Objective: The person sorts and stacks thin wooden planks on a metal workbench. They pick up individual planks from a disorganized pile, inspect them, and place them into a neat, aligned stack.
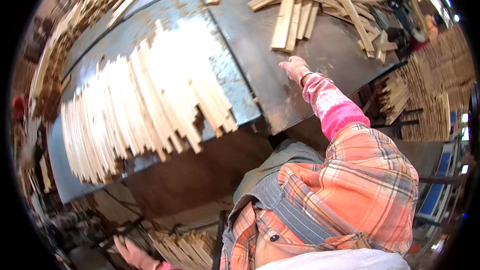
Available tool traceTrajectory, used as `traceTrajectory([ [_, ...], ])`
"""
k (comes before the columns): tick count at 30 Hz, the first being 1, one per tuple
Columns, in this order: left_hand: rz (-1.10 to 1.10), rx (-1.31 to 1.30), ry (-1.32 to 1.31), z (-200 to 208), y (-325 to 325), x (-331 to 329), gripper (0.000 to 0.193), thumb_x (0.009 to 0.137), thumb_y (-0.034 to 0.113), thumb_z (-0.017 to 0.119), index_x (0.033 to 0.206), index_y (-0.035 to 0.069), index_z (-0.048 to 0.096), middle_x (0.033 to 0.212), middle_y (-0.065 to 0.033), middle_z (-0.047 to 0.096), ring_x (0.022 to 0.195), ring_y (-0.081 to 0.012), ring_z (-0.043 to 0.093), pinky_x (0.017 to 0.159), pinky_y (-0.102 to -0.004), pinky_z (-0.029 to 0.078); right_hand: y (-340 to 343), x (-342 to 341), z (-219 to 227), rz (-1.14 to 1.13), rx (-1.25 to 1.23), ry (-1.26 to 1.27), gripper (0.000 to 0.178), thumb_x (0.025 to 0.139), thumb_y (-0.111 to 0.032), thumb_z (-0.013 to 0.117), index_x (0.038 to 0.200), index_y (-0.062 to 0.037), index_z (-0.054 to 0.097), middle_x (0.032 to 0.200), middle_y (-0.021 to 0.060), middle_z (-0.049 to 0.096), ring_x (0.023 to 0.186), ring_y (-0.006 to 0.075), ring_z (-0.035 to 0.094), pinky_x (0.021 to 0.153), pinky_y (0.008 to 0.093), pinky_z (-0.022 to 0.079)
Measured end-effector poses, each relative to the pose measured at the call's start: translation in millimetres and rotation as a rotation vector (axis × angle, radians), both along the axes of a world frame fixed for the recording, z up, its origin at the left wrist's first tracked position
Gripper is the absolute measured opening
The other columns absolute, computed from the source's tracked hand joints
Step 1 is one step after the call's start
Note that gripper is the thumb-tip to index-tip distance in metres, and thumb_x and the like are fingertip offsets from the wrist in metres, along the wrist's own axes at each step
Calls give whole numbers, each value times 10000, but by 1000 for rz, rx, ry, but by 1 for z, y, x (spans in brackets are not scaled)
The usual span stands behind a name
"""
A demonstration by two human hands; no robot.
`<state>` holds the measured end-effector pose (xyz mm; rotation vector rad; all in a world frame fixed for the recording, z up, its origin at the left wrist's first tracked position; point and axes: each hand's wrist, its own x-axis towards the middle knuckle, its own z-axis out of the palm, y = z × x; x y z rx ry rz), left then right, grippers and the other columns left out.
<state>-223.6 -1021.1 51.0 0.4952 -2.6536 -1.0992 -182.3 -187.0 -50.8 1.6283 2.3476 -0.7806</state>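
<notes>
My right hand (295, 68), in a pinkish glove, is stretched out over the bare metal tabletop (277, 85). It is just short of the near ends of several pale wooden strips (295, 20); its fingers look loosely apart, with nothing seen in them. Down at the lower left, my left hand (134, 254) hangs below the table edge with fingers spread and no object in it. Close beside it is a stack of wooden strips (187, 250). A wide row of wooden strips (145, 97) lies side by side on the left tabletop, partly washed out by glare.
More loose strips (345, 0) are piled crosswise at the far right of the table. Tall stacks of wood (430, 85) stand to the right, and another long stack (52, 65) runs along the left. A seam (230, 45) divides the tabletops.
</notes>
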Motion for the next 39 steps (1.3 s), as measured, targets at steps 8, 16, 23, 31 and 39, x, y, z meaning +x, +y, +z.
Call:
traceTrajectory([
  [8, -967, 662, 2, -30, 626, -147, 493, 988, 125, 674, 1435, -49, 557, 1394, -190, 629, 1283, -272, 594, 1100, -362, 453, 216, 38, 5, -304, -6, 321, 763, 874, -473, 736, 1348, 103, 576, 1343, 306, 625, 1276, 423, 602, 1075, 452, 468],
  [16, -1134, 43, -499, -99, 943, -111, 999, 770, 428, 870, 1515, -16, 374, 1321, -262, 634, 1253, -381, 622, 1056, -444, 490, 295, -23, -31, -534, -445, 800, 933, 822, -502, 785, 1466, 92, 463, 1333, 265, 638, 1185, 360, 652, 1035, 432, 489],
  [23, -1142, 430, -835, -88, 951, -96, 668, 756, 92, 752, 1366, -32, 509, 1106, -161, 700, 953, -237, 691, 843, -346, 559, 260, -5, -37, -260, -565, 904, 561, 817, -213, 789, 1282, 49, 615, 1180, 181, 721, 1074, 286, 697, 957, 365, 531],
  [31, -789, 1004, -1124, -98, 791, -7, 601, 745, -49, 668, 1331, -22, 539, 1054, -129, 692, 890, -257, 701, 777, -365, 590, 114, 90, 29, -104, -823, 662, 466, 844, -55, 719, 1297, -6, 622, 1157, 88, 725, 1064, 156, 657, 954, 331, 527],
  [39, -504, 1007, -859, -118, 717, -5, 523, 791, 45, 684, 1299, -20, 573, 1103, -146, 716, 953, -299, 718, 835, -417, 589, 72, 102, -42, -198, -1480, 686, 466, 859, -54, 646, 1319, 16, 629, 1156, 67, 713, 1018, 162, 669, 939, 336, 537],
])
